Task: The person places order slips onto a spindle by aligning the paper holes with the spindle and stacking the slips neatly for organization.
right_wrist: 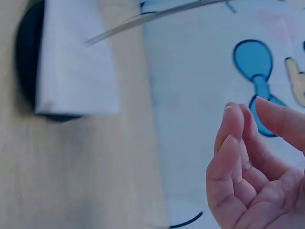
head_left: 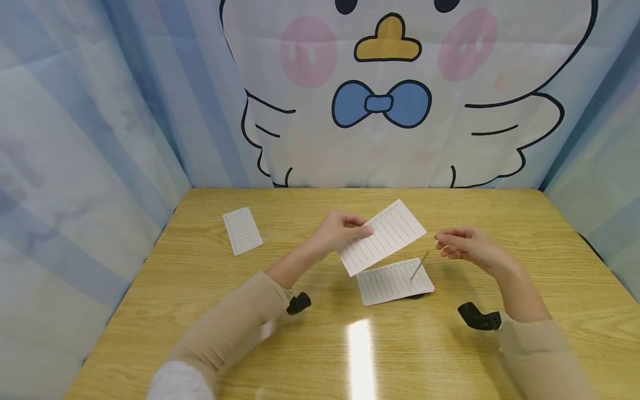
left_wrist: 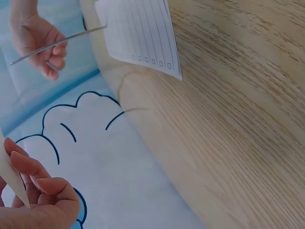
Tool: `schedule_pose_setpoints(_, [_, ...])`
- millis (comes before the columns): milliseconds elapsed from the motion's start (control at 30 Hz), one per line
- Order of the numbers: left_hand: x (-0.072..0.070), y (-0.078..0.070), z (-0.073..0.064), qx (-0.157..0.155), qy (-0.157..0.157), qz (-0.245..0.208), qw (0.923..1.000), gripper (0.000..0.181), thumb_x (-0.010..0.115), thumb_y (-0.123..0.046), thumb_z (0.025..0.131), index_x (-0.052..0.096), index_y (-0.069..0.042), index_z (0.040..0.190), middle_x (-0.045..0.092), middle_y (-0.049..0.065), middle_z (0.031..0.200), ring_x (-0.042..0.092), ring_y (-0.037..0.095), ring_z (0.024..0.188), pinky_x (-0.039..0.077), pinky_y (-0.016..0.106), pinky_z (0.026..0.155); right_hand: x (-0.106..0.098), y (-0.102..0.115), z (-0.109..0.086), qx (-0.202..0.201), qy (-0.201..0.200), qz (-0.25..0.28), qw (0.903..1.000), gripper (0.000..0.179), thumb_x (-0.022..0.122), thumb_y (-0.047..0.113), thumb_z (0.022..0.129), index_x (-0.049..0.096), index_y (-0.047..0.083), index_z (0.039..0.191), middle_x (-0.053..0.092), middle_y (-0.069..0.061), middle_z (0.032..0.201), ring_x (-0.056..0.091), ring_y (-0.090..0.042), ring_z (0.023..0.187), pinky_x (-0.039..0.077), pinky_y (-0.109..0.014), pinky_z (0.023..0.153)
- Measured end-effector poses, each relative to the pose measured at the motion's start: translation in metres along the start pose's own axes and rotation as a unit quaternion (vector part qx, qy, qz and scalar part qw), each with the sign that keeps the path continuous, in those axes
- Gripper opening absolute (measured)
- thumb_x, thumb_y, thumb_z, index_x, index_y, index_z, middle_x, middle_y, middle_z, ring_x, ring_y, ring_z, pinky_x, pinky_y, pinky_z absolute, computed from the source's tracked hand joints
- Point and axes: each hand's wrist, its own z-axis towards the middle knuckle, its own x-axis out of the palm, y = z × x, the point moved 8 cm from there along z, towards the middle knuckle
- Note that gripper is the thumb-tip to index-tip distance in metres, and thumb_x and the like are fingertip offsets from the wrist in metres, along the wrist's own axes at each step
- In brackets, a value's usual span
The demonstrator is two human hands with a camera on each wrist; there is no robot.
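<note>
My left hand [head_left: 347, 230] pinches a white lined sheet [head_left: 390, 236] with a row of small checkboxes, thumb on top, and holds it up over the table. Below and to the right, a stack of similar lined sheets [head_left: 390, 284] is pierced by a thin upright metal spike [head_left: 420, 265]. A dark round base [right_wrist: 28, 57] shows from under the stack in the right wrist view. Right of the spike, my right hand [head_left: 470, 247] hovers with its fingers loosely bent, nothing between thumb and fingertips [right_wrist: 231, 119].
One more lined sheet [head_left: 243, 230] lies by itself at the back left of the wooden table [head_left: 310, 355]. A curtain with a cartoon figure [head_left: 380, 150] hangs along the table's back edge. Black wrist mounts [head_left: 479, 316] stick out from both sleeves.
</note>
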Motion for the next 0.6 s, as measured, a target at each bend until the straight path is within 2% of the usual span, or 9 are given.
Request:
schedule_pose_setpoints(100, [0.004, -0.002, 0.001, -0.003, 0.004, 0.004, 1.0, 0.028, 0.072, -0.019, 0.08, 0.067, -0.002, 0.101, 0.067, 0.008, 0.085, 0.061, 0.013, 0.063, 0.051, 0.024, 0.057, 0.002, 0.021, -0.005, -0.029, 0.0, 0.044, 0.9986, 0.011, 0.053, 0.017, 0.094, 0.065, 0.018, 0.092, 0.063, 0.005, 0.083, 0.062, -0.01, 0.075, 0.051, -0.022, 0.071])
schedule_pose_setpoints(267, [0.01, -0.008, 0.002, -0.002, 0.006, 0.021, 0.9998, 0.03, 0.072, -0.021, 0.079, 0.067, -0.004, 0.103, 0.066, 0.004, 0.085, 0.06, 0.011, 0.064, 0.049, 0.022, 0.057, 0.012, 0.045, -0.013, -0.057, 0.013, 0.092, 0.9941, 0.013, 0.053, 0.012, 0.093, 0.065, 0.015, 0.093, 0.064, 0.002, 0.087, 0.062, -0.011, 0.076, 0.051, -0.023, 0.071])
schedule_pose_setpoints(467, [0.023, -0.017, 0.0, 0.03, 0.032, 0.023, 0.9988, 0.027, 0.072, -0.018, 0.08, 0.067, -0.002, 0.101, 0.066, 0.006, 0.083, 0.058, 0.01, 0.062, 0.048, 0.021, 0.056, 0.023, 0.059, -0.018, -0.078, 0.014, 0.106, 0.9912, 0.016, 0.051, 0.013, 0.094, 0.067, 0.017, 0.094, 0.065, 0.003, 0.09, 0.062, -0.01, 0.078, 0.05, -0.023, 0.069])
schedule_pose_setpoints(600, [0.029, -0.019, 0.0, 0.035, 0.045, 0.018, 0.9982, 0.026, 0.072, -0.017, 0.08, 0.068, 0.0, 0.099, 0.066, 0.005, 0.081, 0.057, 0.009, 0.061, 0.048, 0.021, 0.055, 0.028, 0.066, -0.02, -0.095, 0.017, 0.114, 0.9888, 0.017, 0.05, 0.015, 0.095, 0.067, 0.016, 0.095, 0.066, 0.002, 0.09, 0.063, -0.01, 0.078, 0.051, -0.023, 0.067])
